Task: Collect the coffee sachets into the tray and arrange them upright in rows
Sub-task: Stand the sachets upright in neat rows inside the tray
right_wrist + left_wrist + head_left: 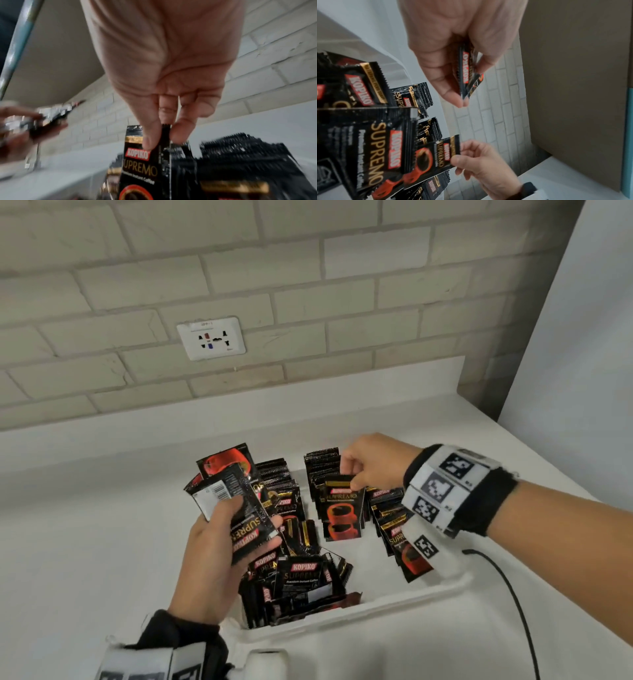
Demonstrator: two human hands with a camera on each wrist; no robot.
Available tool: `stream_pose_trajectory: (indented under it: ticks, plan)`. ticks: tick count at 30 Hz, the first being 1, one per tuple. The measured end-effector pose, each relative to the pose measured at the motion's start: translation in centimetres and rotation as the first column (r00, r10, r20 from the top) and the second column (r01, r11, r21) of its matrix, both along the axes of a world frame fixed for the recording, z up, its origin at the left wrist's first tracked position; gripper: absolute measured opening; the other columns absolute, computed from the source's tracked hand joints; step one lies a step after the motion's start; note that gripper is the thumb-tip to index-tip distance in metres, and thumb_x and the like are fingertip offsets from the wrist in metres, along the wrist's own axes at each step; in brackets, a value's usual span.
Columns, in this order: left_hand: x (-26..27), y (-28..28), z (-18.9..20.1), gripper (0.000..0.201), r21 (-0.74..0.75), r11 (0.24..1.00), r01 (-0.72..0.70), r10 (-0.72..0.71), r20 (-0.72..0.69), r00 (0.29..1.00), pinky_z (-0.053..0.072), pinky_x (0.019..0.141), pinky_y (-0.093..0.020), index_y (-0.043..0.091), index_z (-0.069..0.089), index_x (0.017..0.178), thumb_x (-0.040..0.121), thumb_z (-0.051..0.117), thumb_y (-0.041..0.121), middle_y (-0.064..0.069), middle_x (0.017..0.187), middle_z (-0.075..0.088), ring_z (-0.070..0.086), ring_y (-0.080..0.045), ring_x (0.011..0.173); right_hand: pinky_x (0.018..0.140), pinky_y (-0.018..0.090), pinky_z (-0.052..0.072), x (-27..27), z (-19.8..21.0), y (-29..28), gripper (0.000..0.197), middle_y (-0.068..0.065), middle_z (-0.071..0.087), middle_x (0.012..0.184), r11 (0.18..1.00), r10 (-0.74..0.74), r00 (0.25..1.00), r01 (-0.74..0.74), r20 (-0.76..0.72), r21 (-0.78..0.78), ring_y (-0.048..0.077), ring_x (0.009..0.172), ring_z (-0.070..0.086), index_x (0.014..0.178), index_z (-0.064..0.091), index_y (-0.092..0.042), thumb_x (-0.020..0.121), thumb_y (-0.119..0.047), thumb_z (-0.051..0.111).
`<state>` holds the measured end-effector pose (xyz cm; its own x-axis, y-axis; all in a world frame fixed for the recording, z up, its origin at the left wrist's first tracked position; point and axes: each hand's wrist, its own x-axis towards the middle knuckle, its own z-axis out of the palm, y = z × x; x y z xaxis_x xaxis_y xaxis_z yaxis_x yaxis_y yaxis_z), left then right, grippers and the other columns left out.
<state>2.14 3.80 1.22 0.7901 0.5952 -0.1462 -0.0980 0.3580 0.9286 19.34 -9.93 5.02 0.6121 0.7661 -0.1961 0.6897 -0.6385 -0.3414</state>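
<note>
The coffee sachets (343, 510) at frame centre are black with gold lettering, a red logo patch and a red-orange cup. The tray (404, 599) and counter (85, 542) are white. Upper frame: pale beige brick-pattern wall (308, 268). The wristband (445, 491), at right, is black with black-and-white square markers.

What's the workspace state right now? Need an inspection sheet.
Surface: white counter, against a brick-tile wall.
Job's things: white tray holds Kopiko Supremo sachets; upright rows at the back, loose heap at the near end.
Clutter: nothing seen.
Hands: left hand grips a bunch of sachets; right hand pinches the top edge of one sachet, upright over the tray.
Cables: black cable on the counter, right of the tray.
Surroundings: wall socket, nothing plugged in.
</note>
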Motion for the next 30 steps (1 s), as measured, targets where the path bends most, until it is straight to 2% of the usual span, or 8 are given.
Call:
stream_pose_trajectory:
  ticks: [5, 9, 11, 19, 22, 25, 27, 30]
  plan:
    - [-0.3, -0.1, -0.4, 0.018, -0.046, 0.997, 0.070, -0.070, -0.011, 0.997, 0.058, 0.052, -0.031, 0.008, 0.056, 0.094, 0.097, 0.039, 0.014, -0.009, 0.072, 0.073, 0.071, -0.024, 0.065, 0.072, 0.029, 0.043, -0.5, -2.2, 1.1, 0.008, -0.006, 0.060, 0.098, 0.986, 0.094, 0.960, -0.053, 0.264, -0.156, 0.017, 0.092, 0.058, 0.095, 0.060, -0.024, 0.087, -0.025, 0.060]
    - [-0.2, -0.2, -0.6, 0.015, 0.007, 0.994, 0.106, -0.106, -0.038, 0.994, 0.058, 0.053, -0.031, 0.011, 0.058, 0.102, 0.095, 0.044, 0.012, -0.010, 0.083, 0.074, 0.072, -0.027, 0.074, 0.054, 0.026, 0.034, -0.6, -2.9, 1.9, 0.006, -0.002, 0.063, 0.091, 0.964, 0.211, 0.878, -0.115, 0.429, -0.240, 0.019, 0.083, 0.059, 0.085, 0.061, -0.015, 0.087, -0.018, 0.056]
    - [-0.1, -0.4, -0.7, 0.019, 0.034, 0.991, 0.128, -0.126, -0.040, 0.991, 0.058, 0.054, -0.031, 0.012, 0.058, 0.108, 0.093, 0.046, 0.011, -0.011, 0.090, 0.074, 0.072, -0.027, 0.075, 0.053, 0.028, 0.033, -0.7, -3.2, 2.1, 0.008, 0.001, 0.062, 0.092, 0.951, 0.258, 0.835, -0.131, 0.487, -0.279, 0.021, 0.083, 0.059, 0.080, 0.057, -0.015, 0.087, -0.018, 0.055]
    - [-0.1, -0.4, -1.4, 0.045, 0.107, 0.979, 0.172, -0.170, -0.027, 0.985, 0.054, 0.070, -0.031, 0.010, 0.058, 0.119, 0.074, 0.059, 0.016, -0.011, 0.104, 0.072, 0.069, -0.027, 0.093, 0.059, 0.031, 0.034, -0.9, -3.8, 1.8, 0.030, 0.001, 0.062, 0.098, 0.965, 0.239, 0.818, -0.140, 0.523, -0.222, 0.023, 0.087, 0.061, 0.114, 0.044, -0.015, 0.088, -0.024, 0.055]
    - [0.0, -0.5, -1.6, 0.043, 0.105, 0.978, 0.179, -0.179, -0.017, 0.984, 0.055, 0.068, -0.030, 0.011, 0.059, 0.116, 0.073, 0.061, 0.013, -0.009, 0.102, 0.072, 0.070, -0.024, 0.091, 0.061, 0.029, 0.038, -1.1, -2.7, 1.6, 0.028, -0.003, 0.061, 0.093, 0.991, 0.137, 0.882, -0.128, 0.452, -0.049, 0.020, 0.081, 0.059, 0.115, 0.044, -0.018, 0.089, -0.021, 0.052]
    - [0.3, -0.8, -1.7, 0.042, 0.098, 0.978, 0.186, -0.188, 0.006, 0.982, 0.057, 0.064, -0.027, 0.009, 0.061, 0.115, 0.073, 0.061, 0.009, -0.011, 0.101, 0.072, 0.070, -0.025, 0.089, 0.063, 0.027, 0.044, -2.3, -0.9, 1.2, 0.018, -0.011, 0.054, 0.073, 0.965, 0.007, 0.995, -0.034, 0.103, 0.261, 0.011, 0.070, 0.055, 0.105, 0.054, -0.022, 0.089, -0.032, 0.053]
    - [0.5, -1.0, -1.7, 0.044, 0.099, 0.978, 0.181, -0.184, 0.020, 0.983, 0.058, 0.065, -0.029, 0.008, 0.060, 0.116, 0.072, 0.062, 0.007, -0.013, 0.103, 0.072, 0.070, -0.027, 0.090, 0.060, 0.019, 0.041, -4.0, -0.3, 1.0, 0.018, -0.013, 0.054, 0.072, 0.900, 0.053, 0.985, 0.024, -0.163, 0.435, 0.001, 0.063, 0.051, 0.095, 0.056, -0.023, 0.086, -0.039, 0.058]
    - [0.6, -1.3, -1.7, 0.053, 0.131, 0.977, 0.166, -0.169, 0.015, 0.985, 0.055, 0.077, -0.040, 0.006, 0.056, 0.119, 0.067, 0.066, 0.007, -0.016, 0.105, 0.070, 0.067, -0.034, 0.097, 0.057, 0.014, 0.039, -5.8, -1.0, 1.0, 0.026, -0.011, 0.056, 0.076, 0.852, 0.110, 0.949, 0.063, -0.295, 0.520, -0.003, 0.056, 0.047, 0.092, 0.053, -0.027, 0.077, -0.043, 0.067]
